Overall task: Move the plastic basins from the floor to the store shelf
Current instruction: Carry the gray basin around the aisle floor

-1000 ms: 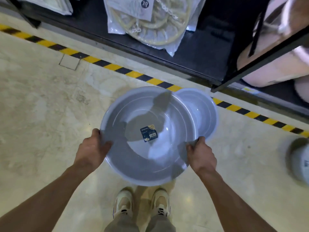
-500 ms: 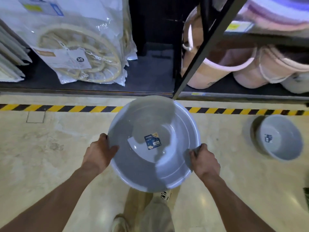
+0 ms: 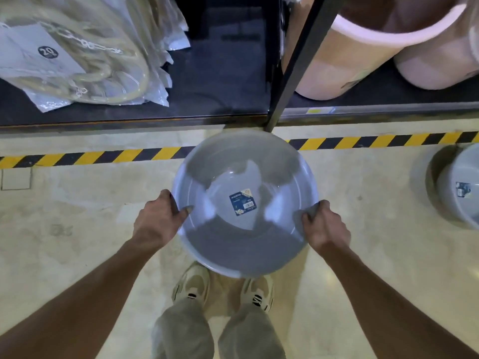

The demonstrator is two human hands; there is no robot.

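While the person stands facing the store shelf point(image 3: 212, 110), one grey basin point(image 3: 243, 203) hangs between both hands above the floor point(image 3: 77, 216). The left hand point(image 3: 155, 224) has its fingers point(image 3: 185, 211) clamped over the near-left rim, thumb inside; the right hand point(image 3: 325, 229) grips the opposite rim the same way. A second grey basin point(image 3: 458, 187) sits on the floor well right of the right fingers. Beyond the fingertips, two pink buckets point(image 3: 350, 55) stand on the shelf.
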